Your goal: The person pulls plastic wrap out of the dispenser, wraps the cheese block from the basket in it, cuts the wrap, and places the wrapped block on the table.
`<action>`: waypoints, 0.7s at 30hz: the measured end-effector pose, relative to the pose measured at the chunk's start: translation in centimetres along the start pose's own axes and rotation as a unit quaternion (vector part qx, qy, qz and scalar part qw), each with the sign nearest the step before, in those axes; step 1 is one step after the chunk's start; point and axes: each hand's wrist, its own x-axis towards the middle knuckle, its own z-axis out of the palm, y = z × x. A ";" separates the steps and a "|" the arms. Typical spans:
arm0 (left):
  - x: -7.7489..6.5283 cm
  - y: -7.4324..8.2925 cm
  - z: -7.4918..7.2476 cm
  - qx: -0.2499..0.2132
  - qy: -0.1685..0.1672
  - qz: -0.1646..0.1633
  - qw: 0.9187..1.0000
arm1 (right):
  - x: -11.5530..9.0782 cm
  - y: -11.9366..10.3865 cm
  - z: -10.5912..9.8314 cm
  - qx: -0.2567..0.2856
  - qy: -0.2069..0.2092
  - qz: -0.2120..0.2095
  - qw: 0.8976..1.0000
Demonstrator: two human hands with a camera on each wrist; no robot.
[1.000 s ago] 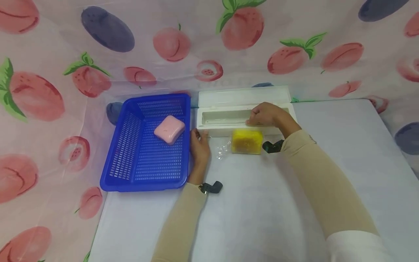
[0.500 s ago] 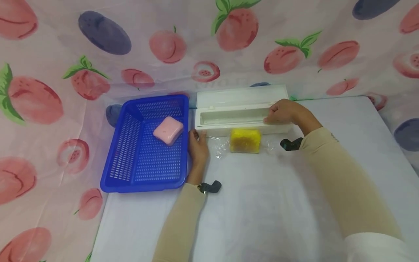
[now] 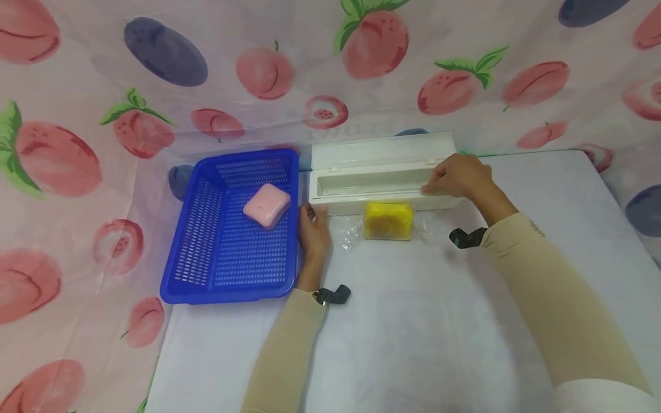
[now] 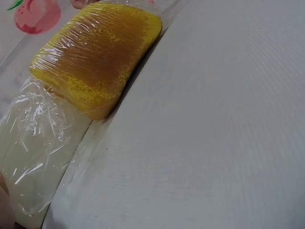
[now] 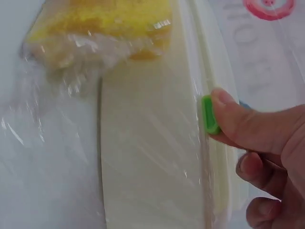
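Your right hand [image 5: 271, 148] pinches a small green slider [image 5: 210, 116] between thumb and forefinger, at the top edge of the white box [image 3: 345, 206]. Your left hand [image 3: 314, 236] is at the box's left front corner; I can't tell whether it grips there. A yellow block [image 3: 388, 221] in clear film [image 4: 35, 124] lies at the front of the open box. A rounded pink block [image 3: 267, 205] sits in the blue basket [image 3: 248, 264].
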 end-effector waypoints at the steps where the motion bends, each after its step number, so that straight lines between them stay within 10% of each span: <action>1: 0.0 0.0 0.0 0.000 -0.001 -0.001 1.000 | -0.1 0.3 0.0 0.005 -0.001 0.003 1.000; 21: 0.0 -0.1 0.0 -0.012 -0.009 -0.007 1.000 | -2.0 7.0 -0.6 0.191 -0.003 0.037 0.981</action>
